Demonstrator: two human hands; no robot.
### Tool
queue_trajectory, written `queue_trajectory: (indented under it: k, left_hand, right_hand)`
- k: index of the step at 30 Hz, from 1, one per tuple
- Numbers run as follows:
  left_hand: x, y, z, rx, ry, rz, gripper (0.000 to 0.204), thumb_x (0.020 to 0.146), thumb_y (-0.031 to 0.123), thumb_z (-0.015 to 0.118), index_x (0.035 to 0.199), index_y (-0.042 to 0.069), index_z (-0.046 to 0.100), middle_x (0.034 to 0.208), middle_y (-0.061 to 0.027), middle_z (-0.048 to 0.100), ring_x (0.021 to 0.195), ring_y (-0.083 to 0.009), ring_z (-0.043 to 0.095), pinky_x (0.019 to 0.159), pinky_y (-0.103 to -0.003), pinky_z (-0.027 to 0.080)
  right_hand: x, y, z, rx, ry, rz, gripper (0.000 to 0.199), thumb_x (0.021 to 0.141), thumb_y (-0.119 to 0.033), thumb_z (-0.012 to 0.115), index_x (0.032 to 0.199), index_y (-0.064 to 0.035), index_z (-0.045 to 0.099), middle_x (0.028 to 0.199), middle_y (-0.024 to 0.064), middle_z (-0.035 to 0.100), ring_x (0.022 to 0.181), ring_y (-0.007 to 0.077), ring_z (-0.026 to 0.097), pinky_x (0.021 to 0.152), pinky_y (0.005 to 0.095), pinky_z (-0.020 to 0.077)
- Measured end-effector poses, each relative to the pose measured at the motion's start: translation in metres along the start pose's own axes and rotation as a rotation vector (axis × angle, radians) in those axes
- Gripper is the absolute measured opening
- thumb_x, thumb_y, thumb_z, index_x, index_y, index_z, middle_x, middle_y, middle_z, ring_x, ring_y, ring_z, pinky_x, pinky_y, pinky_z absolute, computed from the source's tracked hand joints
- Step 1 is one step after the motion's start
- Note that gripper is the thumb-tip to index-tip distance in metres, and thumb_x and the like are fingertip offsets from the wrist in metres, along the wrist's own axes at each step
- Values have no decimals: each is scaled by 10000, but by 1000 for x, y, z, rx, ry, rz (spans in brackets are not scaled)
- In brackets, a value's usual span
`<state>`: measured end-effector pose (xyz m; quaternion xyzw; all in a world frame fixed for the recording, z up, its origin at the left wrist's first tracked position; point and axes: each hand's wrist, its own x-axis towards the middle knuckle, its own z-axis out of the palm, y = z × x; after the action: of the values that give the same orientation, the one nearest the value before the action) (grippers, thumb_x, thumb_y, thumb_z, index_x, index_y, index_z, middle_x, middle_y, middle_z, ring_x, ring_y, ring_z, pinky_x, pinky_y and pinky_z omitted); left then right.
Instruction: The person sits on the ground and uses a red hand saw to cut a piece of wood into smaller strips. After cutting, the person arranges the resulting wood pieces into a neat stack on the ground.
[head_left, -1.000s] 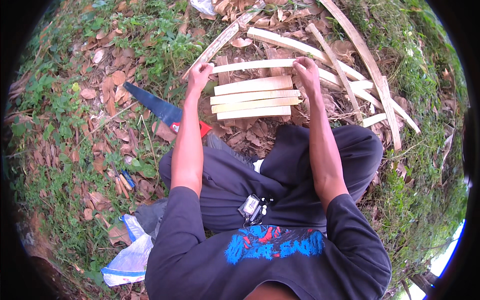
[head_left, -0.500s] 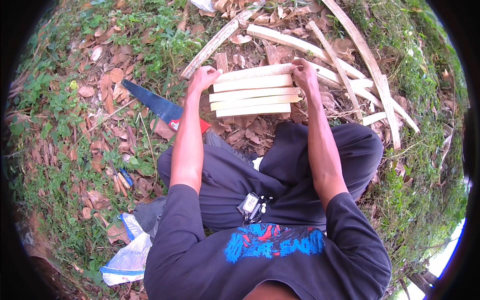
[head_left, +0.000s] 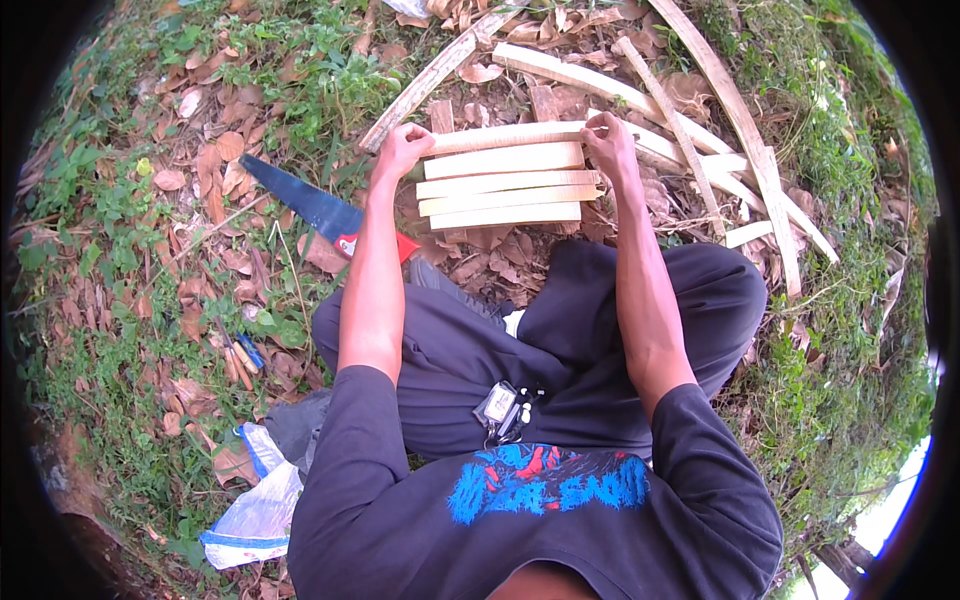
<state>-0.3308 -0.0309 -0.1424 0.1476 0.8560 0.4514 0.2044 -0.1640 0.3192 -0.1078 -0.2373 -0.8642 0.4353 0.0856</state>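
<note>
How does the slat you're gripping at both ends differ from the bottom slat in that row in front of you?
The gripped slat is the farthest of the row, pinched by the left hand and right hand; the bottom slat lies nearest the knees, untouched. The gripped slat looks longer and slightly bowed; the bottom slat is shorter and straighter. Both are pale split wood lying crosswise.

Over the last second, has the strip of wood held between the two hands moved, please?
Yes. The top strip has come nearer, closing on the stacked strips, while the saw lies fixed.
</note>
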Motion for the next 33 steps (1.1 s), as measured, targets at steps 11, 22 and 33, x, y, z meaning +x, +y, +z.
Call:
queue_trajectory:
  k: [11,22,33]
  left_hand:
    - [-7,18,-5,-252,1,62,113,752,67,728,836,32,662,771,-4,641,707,-78,573,683,-234,467]
    - [-8,17,-8,-232,-28,-15,145,750,106,743,850,36,664,795,-9,646,748,-90,581,724,-256,470]
    - [-7,15,-3,-175,66,79,201,834,198,719,938,31,679,815,-18,656,753,-98,602,736,-243,477]
  right_hand:
    - [-5,0,-1,-117,-26,-82,330,728,-93,630,1054,-46,648,1050,195,562,1040,343,558,957,414,453]
    - [-5,-1,-3,22,-3,-147,295,754,-103,631,1042,-37,631,1114,216,577,1058,347,578,934,404,476]
    - [-5,2,4,-20,64,-142,215,859,-158,640,1055,-71,651,1144,192,615,1053,320,613,914,417,491]
